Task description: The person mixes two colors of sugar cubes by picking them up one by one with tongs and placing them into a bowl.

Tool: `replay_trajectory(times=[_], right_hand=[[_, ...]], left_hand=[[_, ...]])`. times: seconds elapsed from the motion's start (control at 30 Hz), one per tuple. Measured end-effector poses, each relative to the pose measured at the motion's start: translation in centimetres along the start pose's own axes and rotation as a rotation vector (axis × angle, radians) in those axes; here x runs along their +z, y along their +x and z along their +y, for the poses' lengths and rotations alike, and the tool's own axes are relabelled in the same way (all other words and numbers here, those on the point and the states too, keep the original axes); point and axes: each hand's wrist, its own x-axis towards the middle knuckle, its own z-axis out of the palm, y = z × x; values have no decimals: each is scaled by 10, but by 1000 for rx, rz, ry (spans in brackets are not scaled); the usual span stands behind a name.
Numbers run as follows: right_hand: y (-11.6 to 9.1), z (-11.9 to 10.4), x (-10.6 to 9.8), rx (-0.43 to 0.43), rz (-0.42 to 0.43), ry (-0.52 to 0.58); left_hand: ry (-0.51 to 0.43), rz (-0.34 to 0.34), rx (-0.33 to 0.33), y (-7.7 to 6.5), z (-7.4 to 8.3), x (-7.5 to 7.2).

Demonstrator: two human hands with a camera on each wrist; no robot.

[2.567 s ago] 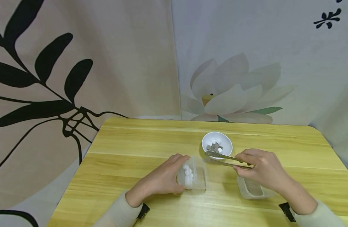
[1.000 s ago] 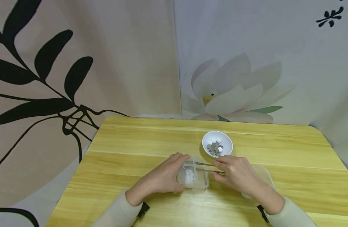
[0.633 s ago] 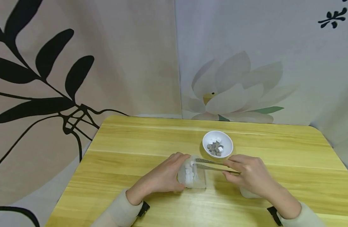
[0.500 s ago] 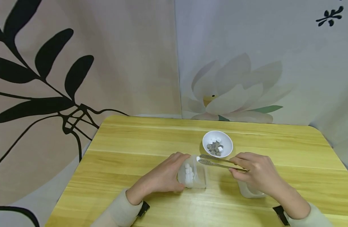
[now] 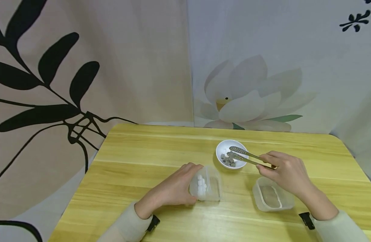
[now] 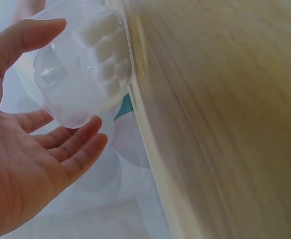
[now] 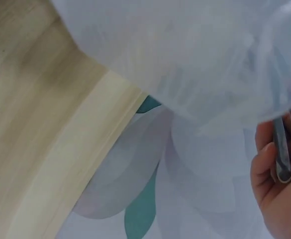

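My left hand [image 5: 176, 186] holds a clear plastic container [image 5: 214, 188] tipped on its side, mouth to the right. Several white cubes [image 5: 201, 186] are heaped against its bottom; the left wrist view shows them stacked in rows [image 6: 105, 55], with thumb and fingertips at the container's edges. My right hand [image 5: 285, 171] grips metal tongs [image 5: 249, 160] with perforated tips. Those tips stand apart over a white bowl [image 5: 220, 159] that holds grey cubes [image 5: 228, 160] and some white ones, partly hidden by the tongs. The tongs' bent end [image 7: 287, 169] shows in the right wrist view.
A second clear container [image 5: 258, 198] stands upright below my right hand, a white streak showing in it. Everything is on a wooden table [image 5: 137, 148], its far edge near a patterned curtain [image 5: 149, 67].
The tongs went into the tipped container, came out with a white piece at their tips, and moved up and right over the bowl. My left hand and its container stayed in place.
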Motion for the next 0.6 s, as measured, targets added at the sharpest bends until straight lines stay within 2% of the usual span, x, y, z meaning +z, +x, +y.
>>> replay_trajectory(times=[0.3, 0.6], right_hand=[[-7, 3, -1, 27, -49, 19], [-9, -8, 0, -29, -11, 26]], left_hand=[[13, 8, 17, 1, 0, 1], [9, 9, 13, 0, -2, 3]])
